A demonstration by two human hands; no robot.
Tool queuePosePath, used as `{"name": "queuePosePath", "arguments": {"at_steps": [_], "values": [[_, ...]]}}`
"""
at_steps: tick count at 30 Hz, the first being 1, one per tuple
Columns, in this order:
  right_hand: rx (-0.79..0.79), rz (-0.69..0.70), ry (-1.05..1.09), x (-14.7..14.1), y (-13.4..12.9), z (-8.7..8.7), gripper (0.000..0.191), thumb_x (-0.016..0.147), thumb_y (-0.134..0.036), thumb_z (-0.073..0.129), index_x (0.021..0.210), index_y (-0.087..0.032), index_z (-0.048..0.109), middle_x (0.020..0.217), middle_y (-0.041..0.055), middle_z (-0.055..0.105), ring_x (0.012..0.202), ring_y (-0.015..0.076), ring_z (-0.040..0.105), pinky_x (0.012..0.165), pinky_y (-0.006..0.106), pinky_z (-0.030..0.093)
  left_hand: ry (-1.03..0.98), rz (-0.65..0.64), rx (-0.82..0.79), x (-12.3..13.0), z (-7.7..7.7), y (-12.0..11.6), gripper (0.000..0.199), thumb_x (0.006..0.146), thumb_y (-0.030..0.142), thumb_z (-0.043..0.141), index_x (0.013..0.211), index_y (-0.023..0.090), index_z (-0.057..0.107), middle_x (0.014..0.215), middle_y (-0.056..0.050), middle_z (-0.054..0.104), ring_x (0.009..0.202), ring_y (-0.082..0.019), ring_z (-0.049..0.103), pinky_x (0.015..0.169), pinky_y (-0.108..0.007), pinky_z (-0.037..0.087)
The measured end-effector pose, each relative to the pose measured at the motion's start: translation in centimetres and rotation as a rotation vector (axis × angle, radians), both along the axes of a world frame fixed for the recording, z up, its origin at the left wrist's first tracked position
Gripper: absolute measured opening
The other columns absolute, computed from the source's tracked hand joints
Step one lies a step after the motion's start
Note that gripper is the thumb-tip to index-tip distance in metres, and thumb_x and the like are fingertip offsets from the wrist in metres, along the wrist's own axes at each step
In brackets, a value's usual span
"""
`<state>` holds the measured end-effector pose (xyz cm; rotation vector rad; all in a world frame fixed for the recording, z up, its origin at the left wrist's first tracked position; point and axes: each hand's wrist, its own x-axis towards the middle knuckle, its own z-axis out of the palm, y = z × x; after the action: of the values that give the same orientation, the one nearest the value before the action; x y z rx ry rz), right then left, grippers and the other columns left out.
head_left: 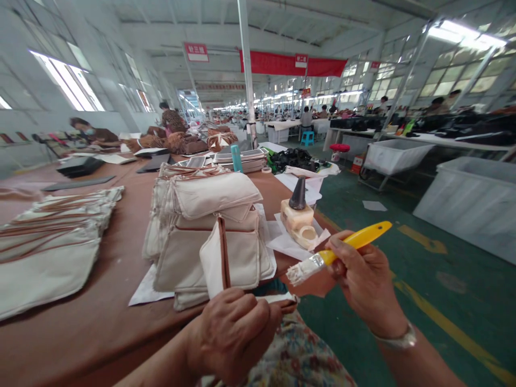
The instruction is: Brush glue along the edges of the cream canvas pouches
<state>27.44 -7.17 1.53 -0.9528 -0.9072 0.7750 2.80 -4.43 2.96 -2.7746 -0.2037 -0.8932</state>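
Observation:
My right hand (363,274) grips a paintbrush (352,242) by its yellow handle. White matter coats its bristles, which point left. Closed around a cream fabric bag piece with brown edging (223,255) is my left hand (242,328), at the table's near edge; part of the piece sticks out to the right of my fist. Just behind it rises a stack of cream fabric pieces (217,193) on white paper. Beyond the brush stands a cream glue bottle (297,215) with a black cone-shaped top and a round opening low at its front.
More cream pieces with brown edging (52,252) lie in a row at left on the brown-covered table (124,269). A teal cylinder (236,158) stands behind the stack. White bins (467,199) stand on the green floor at right. Several people sit or stand farther back.

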Motion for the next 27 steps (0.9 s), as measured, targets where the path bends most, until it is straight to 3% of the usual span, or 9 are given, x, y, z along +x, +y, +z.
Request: {"name": "queuePosePath", "arguments": {"at_steps": [5,8,13,18,19,22,24,27], "values": [[0.026,0.154,-0.179,-1.2,-1.8,-0.3,0.021,0.098,-0.034,0.065,0.084,-0.019,0.065,0.065,-0.0021,0.05,0.05,0.01,0.041,0.044,0.019,0.033,-0.002,0.012,0.042,-0.5,-0.1,0.0,0.019,0.095,0.012,0.045,0.102,0.011,0.063,0.064,0.001,0.055,0.052,-0.013,0.05,0.046,-0.032,0.028],[0.023,0.145,-0.271,-0.3,-2.4,-0.1,0.022,0.097,-0.032,0.067,0.08,-0.019,0.065,0.072,-0.0001,0.054,0.053,0.0104,0.043,0.047,0.02,0.037,-0.001,0.027,0.048,-0.7,-0.1,0.0,0.023,0.097,0.011,0.04,0.102,0.011,0.063,0.063,0.0,0.056,0.051,-0.014,0.051,0.047,-0.032,0.028],[0.028,-0.044,-0.154,-0.1,-1.9,0.0,0.02,0.096,-0.035,0.069,0.084,-0.019,0.066,0.062,-0.0016,0.047,0.051,0.0123,0.041,0.044,0.022,0.034,0.017,0.002,0.057,-1.2,-0.6,0.0,0.024,0.097,0.015,0.043,0.111,0.008,0.062,0.068,-0.002,0.061,0.051,-0.013,0.05,0.045,-0.032,0.027],[-0.056,0.25,-0.14,-1.3,-1.7,-0.3,0.021,0.094,-0.034,0.068,0.082,-0.018,0.066,0.064,-0.0012,0.049,0.052,0.0121,0.042,0.046,0.021,0.035,-0.011,0.036,0.065,-1.6,-0.7,-0.1,0.019,0.094,0.012,0.048,0.106,0.011,0.062,0.066,-0.001,0.059,0.052,-0.013,0.051,0.046,-0.032,0.029],[-0.063,0.257,-0.126,-1.3,-1.6,-0.3,0.021,0.093,-0.034,0.069,0.081,-0.018,0.065,0.065,-0.001,0.05,0.052,0.0118,0.042,0.046,0.021,0.035,-0.013,0.042,0.058,-1.7,-0.7,-0.1,0.018,0.094,0.012,0.048,0.105,0.011,0.062,0.064,0.0,0.058,0.052,-0.013,0.051,0.046,-0.032,0.029],[-0.055,0.075,-0.136,-1.3,-1.1,0.0,0.024,0.092,-0.037,0.07,0.081,-0.017,0.066,0.061,-0.0016,0.048,0.049,0.0112,0.04,0.043,0.02,0.032,-0.022,0.051,0.067,-1.8,-0.8,-0.1,0.017,0.095,0.013,0.047,0.103,0.012,0.062,0.062,0.001,0.056,0.049,-0.012,0.047,0.044,-0.032,0.025],[-0.066,0.024,-0.15,-1.8,-0.7,0.0,0.028,0.092,-0.042,0.069,0.08,-0.017,0.066,0.055,-0.0027,0.045,0.046,0.0115,0.038,0.041,0.02,0.03,-0.023,0.074,0.08,-1.8,-0.7,-0.1,0.016,0.095,0.013,0.048,0.101,0.013,0.062,0.062,0.001,0.056,0.049,-0.012,0.047,0.045,-0.033,0.024],[-0.149,0.194,-0.134,-3.1,-1.2,-0.4,0.035,0.089,-0.05,0.071,0.078,-0.018,0.064,0.054,-0.0023,0.044,0.046,0.013,0.041,0.042,0.022,0.035,0.003,0.144,0.082,-2.3,-0.4,-0.8,0.015,0.094,0.013,0.047,0.096,0.014,0.062,0.06,0.001,0.053,0.05,-0.013,0.047,0.046,-0.034,0.025]]}}
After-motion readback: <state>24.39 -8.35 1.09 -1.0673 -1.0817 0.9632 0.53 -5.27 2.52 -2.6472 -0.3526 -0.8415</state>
